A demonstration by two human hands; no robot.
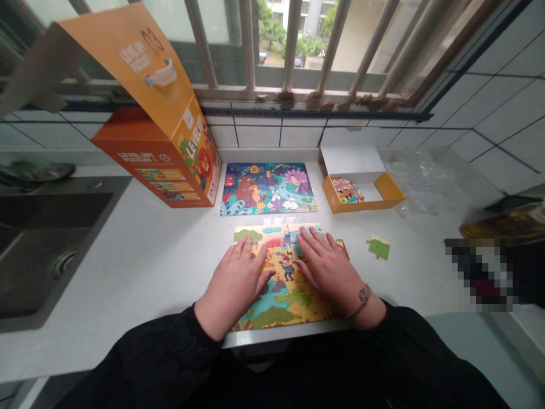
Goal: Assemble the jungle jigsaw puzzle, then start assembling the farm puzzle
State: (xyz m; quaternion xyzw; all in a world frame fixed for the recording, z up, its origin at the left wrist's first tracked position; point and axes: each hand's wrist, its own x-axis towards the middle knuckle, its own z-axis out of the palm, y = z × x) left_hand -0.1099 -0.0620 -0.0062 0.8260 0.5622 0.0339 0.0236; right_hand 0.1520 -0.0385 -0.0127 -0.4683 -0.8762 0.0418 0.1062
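A yellow jigsaw puzzle (279, 292) with a crocodile and a figure in blue lies at the counter's front edge. Flat on its left side rests my left hand (238, 278), fingers stretched out. My right hand (327, 264), with a bracelet at the wrist, lies spread over the right side and hides part of the picture. Thin gaps show between some pieces near its fingertips. To the right, a loose green puzzle piece (378, 248) lies apart on the counter. Neither hand grips anything.
Behind is an assembled dark-blue forest puzzle (268, 189). An orange puzzle box (170, 165) with raised lid stands at left, beside a sink (55, 250). At right are a small open box (361, 201) holding pieces and crumpled clear plastic (423, 179).
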